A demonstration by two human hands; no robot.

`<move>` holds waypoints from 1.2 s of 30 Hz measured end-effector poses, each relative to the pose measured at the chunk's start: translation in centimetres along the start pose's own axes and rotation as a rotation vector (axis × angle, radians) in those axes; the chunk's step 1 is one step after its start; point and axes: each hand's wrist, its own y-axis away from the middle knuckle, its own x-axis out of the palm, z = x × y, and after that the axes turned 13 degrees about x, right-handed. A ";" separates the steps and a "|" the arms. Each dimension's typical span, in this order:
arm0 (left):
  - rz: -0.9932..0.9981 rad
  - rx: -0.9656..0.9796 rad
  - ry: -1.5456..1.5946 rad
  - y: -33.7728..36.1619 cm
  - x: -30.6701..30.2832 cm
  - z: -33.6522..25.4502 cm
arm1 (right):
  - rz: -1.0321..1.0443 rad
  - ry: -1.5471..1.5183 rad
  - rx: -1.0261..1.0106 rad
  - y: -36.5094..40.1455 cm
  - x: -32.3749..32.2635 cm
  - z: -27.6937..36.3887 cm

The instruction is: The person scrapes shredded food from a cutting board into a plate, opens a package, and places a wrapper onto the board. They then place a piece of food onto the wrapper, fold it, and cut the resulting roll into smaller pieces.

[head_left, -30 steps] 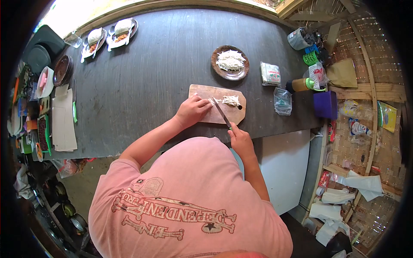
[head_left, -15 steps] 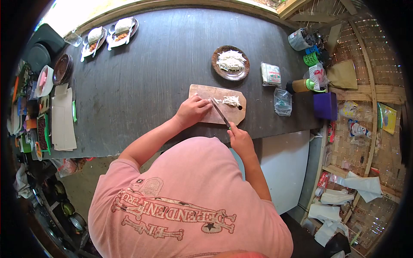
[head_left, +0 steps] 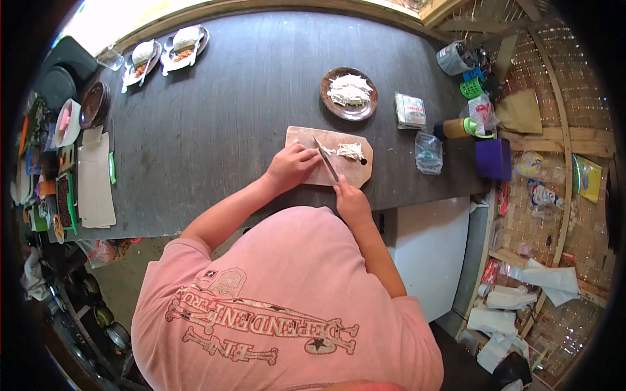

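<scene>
A wooden cutting board (head_left: 301, 135) lies near the front edge of the dark table. My right hand (head_left: 353, 201) is closed around the handle of a kitchen knife (head_left: 330, 167), its blade slanting up and left across the board. Beside the blade, my left hand (head_left: 293, 165) rests on the board with fingers curled together; what they press is mostly hidden. A few thin white strips (head_left: 328, 150) lie just right of the blade. Further right on the board sits a small heap of cut white strips (head_left: 351, 152). Beyond it, a brown plate (head_left: 352, 116) holds more white shreds (head_left: 349, 90).
Right of the board are a square white packet (head_left: 410, 111), a clear plastic bag (head_left: 428, 154), a bottle (head_left: 454, 129) and a purple container (head_left: 493, 160). Two plates of rice (head_left: 186, 47) stand at the back left. Stacked brown plates (head_left: 96, 105) and cardboard (head_left: 96, 182) line the left side.
My right hand has moved up and left with the knife, so the blade reaches further across the board. My left hand stays in nearly the same place.
</scene>
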 end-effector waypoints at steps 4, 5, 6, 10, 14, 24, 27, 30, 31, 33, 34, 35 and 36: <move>-0.049 -0.004 0.015 0.4 0.5 -0.1 | 0.107 -0.109 0.123 2.7 -2.3 -1.5; -0.052 -0.006 0.013 0.4 0.5 -0.1 | 0.122 -0.125 0.131 3.3 -3.1 -1.3; -0.056 -0.010 0.012 0.4 0.5 -0.2 | 0.138 -0.139 0.140 3.7 -3.7 -1.2; -0.063 0.001 -0.001 0.4 0.3 -0.3 | 0.103 -0.197 0.124 4.0 -3.9 -0.6; -0.049 0.007 0.009 0.4 0.3 -0.2 | 0.088 -0.127 0.121 3.5 -3.7 -0.4; -0.037 -0.018 0.021 0.5 0.4 -0.2 | 0.088 -0.075 0.079 2.5 -3.2 -1.0; -0.043 -0.016 0.016 0.4 0.2 -0.2 | 0.091 -0.073 0.075 2.3 -3.3 -1.1; -0.050 -0.014 0.015 0.5 0.3 -0.2 | 0.099 -0.101 0.084 2.2 -3.6 -0.7; -0.049 -0.014 0.015 0.5 0.3 -0.2 | 0.100 -0.101 0.084 2.1 -3.8 -0.5; -0.042 -0.011 0.013 0.5 0.3 -0.2 | 0.115 -0.032 0.097 2.0 -4.3 -0.2; -0.041 -0.011 0.014 0.5 0.3 -0.2 | 0.116 -0.032 0.098 2.0 -4.4 -0.2; -0.043 -0.009 0.014 0.5 0.4 -0.1 | 0.128 -0.017 0.095 1.8 -4.6 -0.1; -0.044 -0.007 0.014 0.5 0.4 -0.1 | 0.141 -0.003 0.093 1.7 -4.7 0.0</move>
